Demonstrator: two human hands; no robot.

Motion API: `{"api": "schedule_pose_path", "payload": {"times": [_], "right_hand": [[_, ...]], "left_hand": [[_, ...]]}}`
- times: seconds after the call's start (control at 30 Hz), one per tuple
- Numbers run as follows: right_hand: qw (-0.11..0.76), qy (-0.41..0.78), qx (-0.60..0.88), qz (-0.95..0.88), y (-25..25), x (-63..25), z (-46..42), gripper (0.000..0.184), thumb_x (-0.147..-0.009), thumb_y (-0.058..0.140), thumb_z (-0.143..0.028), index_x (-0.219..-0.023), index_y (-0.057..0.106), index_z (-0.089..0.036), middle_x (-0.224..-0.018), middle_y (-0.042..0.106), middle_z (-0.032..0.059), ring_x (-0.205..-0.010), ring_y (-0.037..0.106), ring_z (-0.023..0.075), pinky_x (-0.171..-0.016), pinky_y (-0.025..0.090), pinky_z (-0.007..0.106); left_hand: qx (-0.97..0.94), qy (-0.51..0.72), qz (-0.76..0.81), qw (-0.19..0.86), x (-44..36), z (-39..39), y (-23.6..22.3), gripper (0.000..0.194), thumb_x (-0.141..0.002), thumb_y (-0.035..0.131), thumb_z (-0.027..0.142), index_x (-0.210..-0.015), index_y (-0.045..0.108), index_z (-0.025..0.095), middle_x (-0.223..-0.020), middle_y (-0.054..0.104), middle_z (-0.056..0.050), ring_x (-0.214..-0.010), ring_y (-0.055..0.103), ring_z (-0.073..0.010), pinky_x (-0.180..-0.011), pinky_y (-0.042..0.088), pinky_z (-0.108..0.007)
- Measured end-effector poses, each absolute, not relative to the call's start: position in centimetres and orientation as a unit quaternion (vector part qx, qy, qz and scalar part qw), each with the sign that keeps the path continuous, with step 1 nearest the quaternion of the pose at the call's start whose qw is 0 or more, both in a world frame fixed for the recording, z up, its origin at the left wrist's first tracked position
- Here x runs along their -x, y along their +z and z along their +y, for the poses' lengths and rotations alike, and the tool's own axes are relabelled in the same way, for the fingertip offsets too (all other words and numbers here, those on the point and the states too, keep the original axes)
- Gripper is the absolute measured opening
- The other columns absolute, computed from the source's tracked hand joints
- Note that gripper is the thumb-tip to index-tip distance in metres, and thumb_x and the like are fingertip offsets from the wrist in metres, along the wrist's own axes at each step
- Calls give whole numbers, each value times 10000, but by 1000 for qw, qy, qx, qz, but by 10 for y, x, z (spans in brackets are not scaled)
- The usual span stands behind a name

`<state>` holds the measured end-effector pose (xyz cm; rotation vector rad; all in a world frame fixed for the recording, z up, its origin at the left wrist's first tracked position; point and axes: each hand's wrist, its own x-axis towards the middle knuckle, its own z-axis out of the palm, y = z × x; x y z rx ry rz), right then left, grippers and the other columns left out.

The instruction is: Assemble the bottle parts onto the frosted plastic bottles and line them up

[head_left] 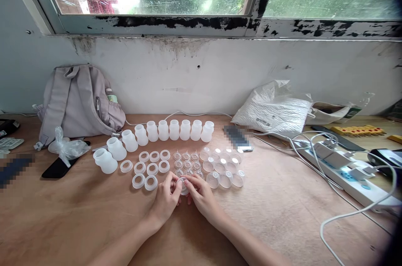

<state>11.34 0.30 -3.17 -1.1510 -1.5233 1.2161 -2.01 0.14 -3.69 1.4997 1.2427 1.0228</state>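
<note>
My left hand (166, 199) and my right hand (203, 197) meet at the middle of the table, fingers closed around a translucent ring (184, 190). Its inside looks clear, but fingertips hide much of it. Just beyond my fingers sit several small clear pieces with thin pointed tips (186, 156), set in rows. Left of them lie several frosted collar rings (152, 169). On the right are several clear round covers (225, 180), closest to my right hand. A curved row of frosted white bottles (174, 130) with open necks stands behind.
A grey backpack (78, 98) leans on the wall at back left, near a knotted plastic bag (64, 149) on a dark flat object. A silvery mailing bag (273, 109) lies at back right. On the right, a power strip (348, 174) trails loose white cables (323, 226).
</note>
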Motion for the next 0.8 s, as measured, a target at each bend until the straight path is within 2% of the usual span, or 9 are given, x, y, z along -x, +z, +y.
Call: {"api": "schedule_pose_path", "payload": {"times": [0.57, 0.8], "right_hand": [[423, 494, 464, -602, -37, -115, 5, 319, -818, 460, -417, -862, 690, -199, -783, 491, 21, -419, 475, 56, -394, 417, 210], [438, 491, 468, -590, -41, -112, 5, 295, -798, 493, -415, -922, 639, -191, -796, 549, 23, -431, 517, 75, -402, 433, 213]], "left_hand": [[-618, 408, 503, 445, 20, 1, -37, 165, -834, 400, 335, -739, 400, 200, -503, 513, 49, -412, 508, -107, -410, 365, -199], [-617, 412, 508, 438, 19, 2, -36, 154, -814, 424, 328, -735, 403, 198, -508, 518, 47, -411, 509, -108, -416, 369, -206]]}}
